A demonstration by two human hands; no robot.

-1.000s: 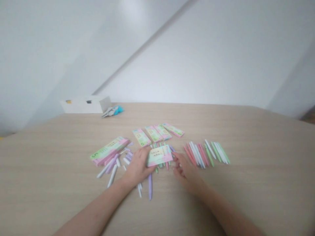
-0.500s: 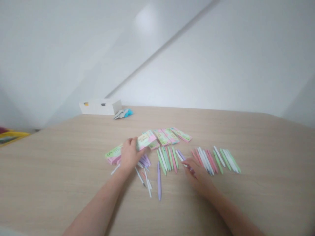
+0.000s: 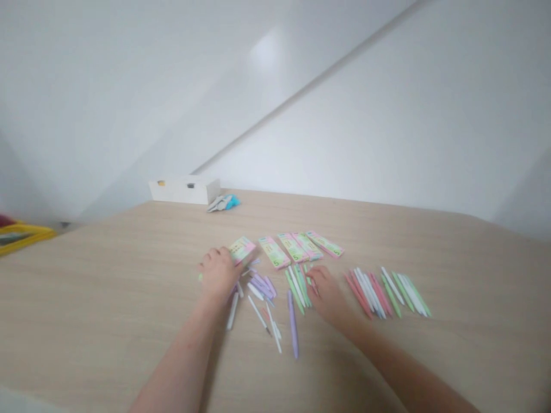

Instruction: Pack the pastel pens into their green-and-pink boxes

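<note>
My left hand [image 3: 217, 271] rests closed on a pink and green pen box [image 3: 242, 250] that lies on top of other boxes at the left. My right hand [image 3: 326, 293] lies over a small bunch of green, white and pink pens [image 3: 298, 282], fingers curled on them; whether it grips one is hidden. Loose white and purple pens [image 3: 260, 292] lie between the hands, with one long purple pen [image 3: 293, 324] nearest me. A row of flat pink-green boxes [image 3: 301, 246] lies just beyond.
A row of pink, white and green pens [image 3: 387, 285] lies to the right on the wooden table [image 3: 107, 298]. At the far edge stand a white box [image 3: 185, 190] and a blue-grey object [image 3: 222, 202]. A yellow thing [image 3: 21, 235] shows at far left.
My left hand carried the box from the middle over to the left pile and set it down there. My right hand shifted left onto the middle pens. The view swung.
</note>
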